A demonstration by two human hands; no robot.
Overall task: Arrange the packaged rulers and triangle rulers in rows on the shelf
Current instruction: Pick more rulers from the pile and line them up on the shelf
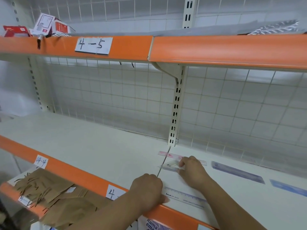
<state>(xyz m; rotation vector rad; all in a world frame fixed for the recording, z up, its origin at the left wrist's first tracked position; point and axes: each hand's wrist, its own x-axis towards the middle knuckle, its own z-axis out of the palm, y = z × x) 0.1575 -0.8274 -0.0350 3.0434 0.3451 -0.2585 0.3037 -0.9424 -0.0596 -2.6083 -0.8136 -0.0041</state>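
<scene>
Several packaged rulers lie flat on the white shelf (93, 146). My left hand (147, 190) rests on the left end of a pale blue ruler (186, 196) near the shelf's front edge, fingers curled over it. Farther back, my right hand (192, 170) pinches a clear packaged ruler (169, 166), which lies just in front of a pink ruler (167, 154). To the right lie a purple-blue packaged ruler (237, 171) and another blue one (289, 188) at the frame edge.
An orange-fronted upper shelf (216, 47) hangs overhead, carrying red and white boxes (49, 24). A slotted upright post (175, 110) meets the shelf behind the rulers. Brown paper bags (54, 195) sit on the lower shelf at the left. Wire mesh backs the shelf.
</scene>
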